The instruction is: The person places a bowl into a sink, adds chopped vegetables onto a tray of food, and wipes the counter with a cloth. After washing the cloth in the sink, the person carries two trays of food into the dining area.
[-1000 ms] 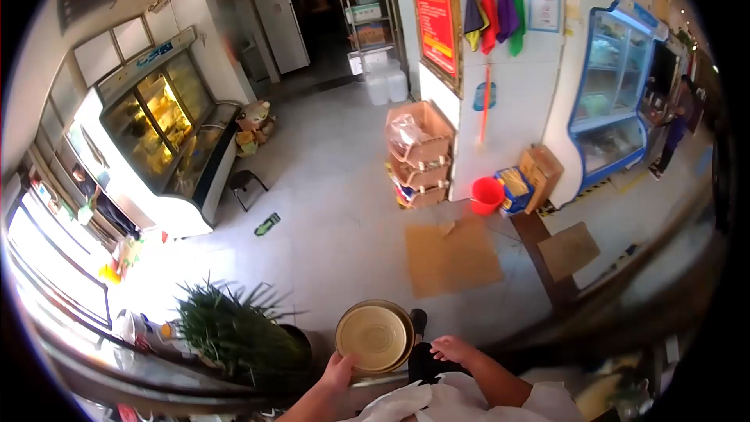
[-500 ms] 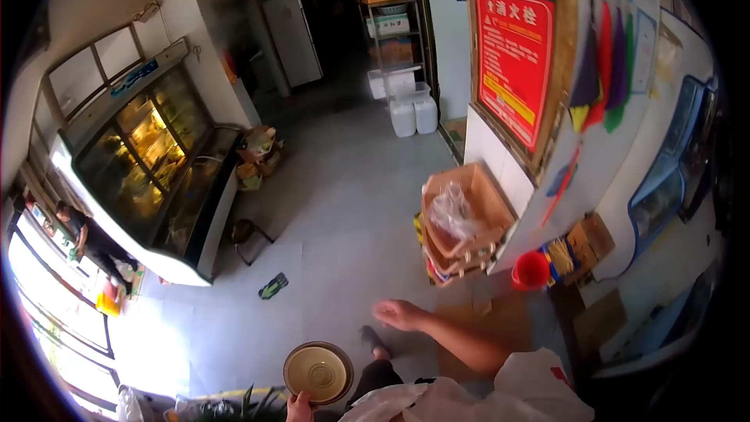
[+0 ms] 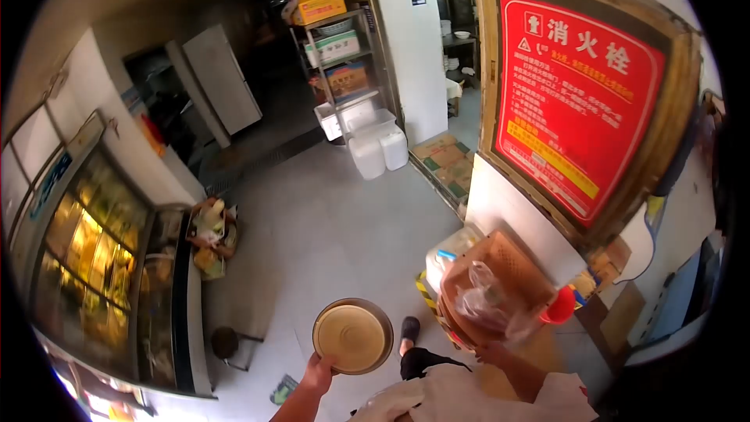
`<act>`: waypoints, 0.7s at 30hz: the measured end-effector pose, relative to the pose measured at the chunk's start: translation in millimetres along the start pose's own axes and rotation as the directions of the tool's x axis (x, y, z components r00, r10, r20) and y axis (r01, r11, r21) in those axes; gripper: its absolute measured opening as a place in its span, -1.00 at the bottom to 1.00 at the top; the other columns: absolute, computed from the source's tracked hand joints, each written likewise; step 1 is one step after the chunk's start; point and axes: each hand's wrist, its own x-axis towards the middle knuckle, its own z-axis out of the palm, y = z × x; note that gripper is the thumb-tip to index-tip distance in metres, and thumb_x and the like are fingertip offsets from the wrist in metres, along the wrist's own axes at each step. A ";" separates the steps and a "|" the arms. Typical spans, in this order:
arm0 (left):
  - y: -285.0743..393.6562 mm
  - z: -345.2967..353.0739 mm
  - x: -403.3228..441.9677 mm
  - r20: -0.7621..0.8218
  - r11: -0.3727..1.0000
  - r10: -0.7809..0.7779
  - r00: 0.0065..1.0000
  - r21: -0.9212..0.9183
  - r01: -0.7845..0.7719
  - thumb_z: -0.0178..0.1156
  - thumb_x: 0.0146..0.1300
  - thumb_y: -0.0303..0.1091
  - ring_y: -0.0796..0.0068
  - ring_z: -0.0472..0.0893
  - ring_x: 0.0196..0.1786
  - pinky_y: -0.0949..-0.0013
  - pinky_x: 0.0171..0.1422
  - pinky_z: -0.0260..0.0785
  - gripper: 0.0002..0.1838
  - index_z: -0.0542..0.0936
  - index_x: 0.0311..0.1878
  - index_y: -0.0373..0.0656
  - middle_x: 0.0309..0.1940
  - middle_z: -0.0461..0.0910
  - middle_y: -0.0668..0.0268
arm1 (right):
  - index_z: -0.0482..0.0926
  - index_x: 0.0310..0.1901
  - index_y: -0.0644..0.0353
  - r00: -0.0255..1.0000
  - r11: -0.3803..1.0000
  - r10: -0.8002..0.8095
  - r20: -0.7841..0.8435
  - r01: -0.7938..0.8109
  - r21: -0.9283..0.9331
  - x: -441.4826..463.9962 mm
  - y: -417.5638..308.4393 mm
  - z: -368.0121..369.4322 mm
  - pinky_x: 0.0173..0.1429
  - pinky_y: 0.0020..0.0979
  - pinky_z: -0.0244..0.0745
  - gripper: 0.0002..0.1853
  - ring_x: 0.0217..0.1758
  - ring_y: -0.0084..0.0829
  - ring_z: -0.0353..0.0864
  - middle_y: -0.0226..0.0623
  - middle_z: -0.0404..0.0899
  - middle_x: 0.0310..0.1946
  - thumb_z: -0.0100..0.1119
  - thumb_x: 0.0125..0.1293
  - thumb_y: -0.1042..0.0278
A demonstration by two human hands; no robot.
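Head view, forward and down

Your view looks out from your head, facing forward and down across the floor (image 3: 289, 242). It is wide, curving toward dark round edges. Your left hand (image 3: 319, 373) and white top (image 3: 469, 396) sit close, at the bottom; the red sign (image 3: 578, 101) stands at right, the white door (image 3: 223, 78) farther off.

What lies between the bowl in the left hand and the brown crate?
In the head view, between the bowl and the brown crate are a dark shoe, grey floor and, nearest the crate, a yellow-and-black striped edge.
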 end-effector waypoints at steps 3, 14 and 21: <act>48.7 0.4 113.6 0.021 0.994 -0.103 0.995 -0.036 0.103 0.14 0.20 -0.36 0.26 0.65 -0.29 0.26 -0.27 0.48 -0.64 0.54 0.05 -0.29 -0.22 0.68 0.12 | 0.66 -0.09 0.26 0.971 0.926 -0.168 0.169 0.097 0.364 143.1 -72.3 22.8 -0.23 -0.34 0.59 -0.62 -0.30 -0.40 0.65 -0.27 0.66 -0.31 0.22 0.40 0.03; 250.8 31.0 423.8 -0.279 0.954 -0.259 0.925 -0.220 0.201 0.12 0.32 -0.32 0.44 0.56 -0.43 0.40 -0.41 0.38 -0.86 0.57 -0.16 -0.16 -0.41 0.60 0.30 | 0.62 -0.06 0.14 0.696 0.636 -0.684 0.220 0.716 -0.287 401.2 -610.1 -34.6 0.01 -0.22 0.56 -0.61 -0.13 -0.23 0.69 -0.14 0.70 -0.21 0.06 0.45 -0.05; 374.5 113.6 755.9 0.030 0.957 -0.130 0.991 0.266 0.118 0.13 0.20 -0.35 0.39 0.54 -0.47 0.32 -0.35 0.42 -0.73 0.57 -0.07 -0.26 -0.37 0.60 0.22 | 0.66 -0.07 0.23 0.976 0.941 -0.220 0.006 0.213 -0.263 587.3 -621.8 -169.0 -0.12 -0.31 0.58 -0.57 -0.29 -0.43 0.69 -0.29 0.71 -0.30 0.10 0.42 -0.04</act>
